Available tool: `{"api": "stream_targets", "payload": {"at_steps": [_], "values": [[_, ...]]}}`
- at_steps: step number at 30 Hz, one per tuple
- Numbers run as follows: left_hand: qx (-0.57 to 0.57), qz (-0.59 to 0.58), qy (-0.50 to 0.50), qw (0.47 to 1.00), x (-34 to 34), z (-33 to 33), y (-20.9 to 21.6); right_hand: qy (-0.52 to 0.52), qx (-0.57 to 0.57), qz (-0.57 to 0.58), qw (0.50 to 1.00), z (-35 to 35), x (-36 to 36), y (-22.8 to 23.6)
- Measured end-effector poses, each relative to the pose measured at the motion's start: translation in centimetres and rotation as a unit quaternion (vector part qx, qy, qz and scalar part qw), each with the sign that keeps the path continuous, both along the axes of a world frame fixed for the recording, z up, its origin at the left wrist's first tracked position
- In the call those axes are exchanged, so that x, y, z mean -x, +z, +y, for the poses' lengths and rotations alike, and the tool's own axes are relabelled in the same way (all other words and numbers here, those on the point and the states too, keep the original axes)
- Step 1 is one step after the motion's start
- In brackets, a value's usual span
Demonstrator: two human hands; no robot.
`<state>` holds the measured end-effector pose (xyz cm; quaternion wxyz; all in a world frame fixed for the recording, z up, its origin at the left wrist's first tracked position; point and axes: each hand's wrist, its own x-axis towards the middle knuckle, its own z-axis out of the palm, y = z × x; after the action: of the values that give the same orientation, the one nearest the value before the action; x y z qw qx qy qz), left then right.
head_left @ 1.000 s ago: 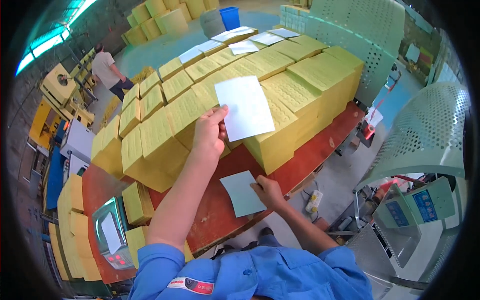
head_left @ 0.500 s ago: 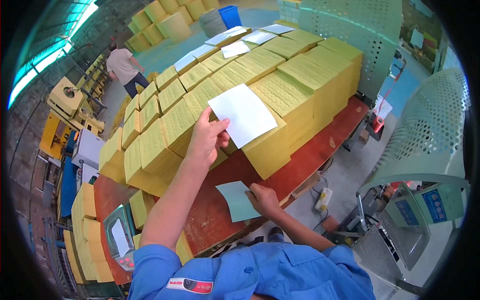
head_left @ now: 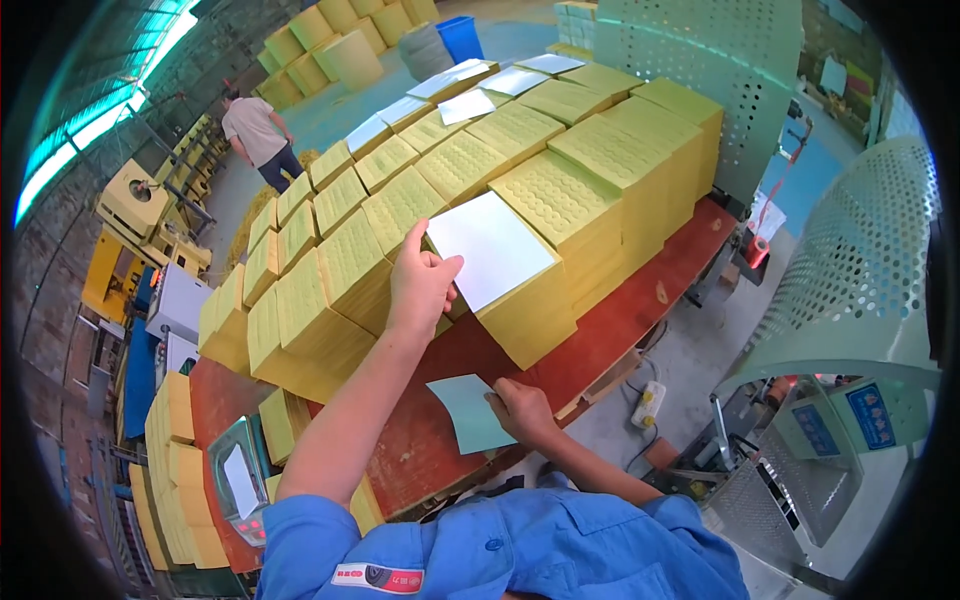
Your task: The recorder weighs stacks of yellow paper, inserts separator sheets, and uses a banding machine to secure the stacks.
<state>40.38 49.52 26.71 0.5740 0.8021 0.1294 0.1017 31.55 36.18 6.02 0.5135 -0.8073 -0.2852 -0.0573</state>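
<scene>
1. The left hand (head_left: 420,288) is at the left side of a white sheet (head_left: 495,250). Its thumb and pointing finger are spread apart along that side. I cannot tell if they pinch the paper.
2. The white sheet lies on top of the nearest yellow paper stack (head_left: 528,325), close to the front edge of the red bench (head_left: 425,460).
3. The right hand (head_left: 524,410) pinches a pale green sheet (head_left: 465,418) between its thumb and fingers, by the bench's front edge. It may be one sheet or a few; I cannot tell.
4. What could go wrong: the white sheet could slide crooked if the thumb drags on it. A puff of air could lift it, since nothing heavy sits on it. The pale green sheet could drop to the floor if the right fingers get too loose, or crease if they squeeze too hard.
5. Counting: two hands, one white sheet by the left hand, and at least six far white sheets (head_left: 466,106) on other stacks. At the bench's left end there is one scale (head_left: 238,435) with one white slip (head_left: 240,482) on it. I also see one blue bin (head_left: 460,40), one power strip (head_left: 648,405) and one other person (head_left: 260,138). The yellow stacks are too many to count surely.
</scene>
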Motion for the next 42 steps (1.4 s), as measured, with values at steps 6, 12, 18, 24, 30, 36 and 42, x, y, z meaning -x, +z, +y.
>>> {"api": "stream_targets", "payload": {"at_steps": [6, 12, 18, 24, 30, 36, 42], "values": [[-0.048, -0.021, -0.002, 0.999, -0.5, 0.5, -1.8, 0.004, -0.006, -0.003, 1.000, 0.0, -0.1, 0.0], [-0.248, -0.082, 0.027, 0.965, -0.2, 0.7, -1.1, 0.002, -0.010, -0.006, 1.000, -0.2, 0.1, 0.2], [-0.525, -0.335, -0.093, 0.777, -4.5, -0.7, 0.3, 0.036, -0.042, 0.020, 0.998, -0.1, -0.4, -0.6], [-0.545, -0.103, -0.170, 0.814, -6.6, -0.7, -3.6, -0.025, -0.378, 0.212, 0.901, -5.1, -1.3, -1.1], [-0.525, -0.118, -0.185, 0.822, -5.9, 0.2, -4.4, -0.105, -0.390, 0.254, 0.879, -9.5, -5.7, -0.6], [-0.487, -0.152, -0.271, 0.817, 0.1, -0.2, -2.7, -0.063, -0.351, 0.287, 0.889, -10.5, -0.3, -1.8], [-0.420, -0.143, -0.388, 0.808, 10.8, 0.6, -0.1, -0.056, -0.557, 0.511, 0.652, -9.6, 8.5, -5.3]]}}
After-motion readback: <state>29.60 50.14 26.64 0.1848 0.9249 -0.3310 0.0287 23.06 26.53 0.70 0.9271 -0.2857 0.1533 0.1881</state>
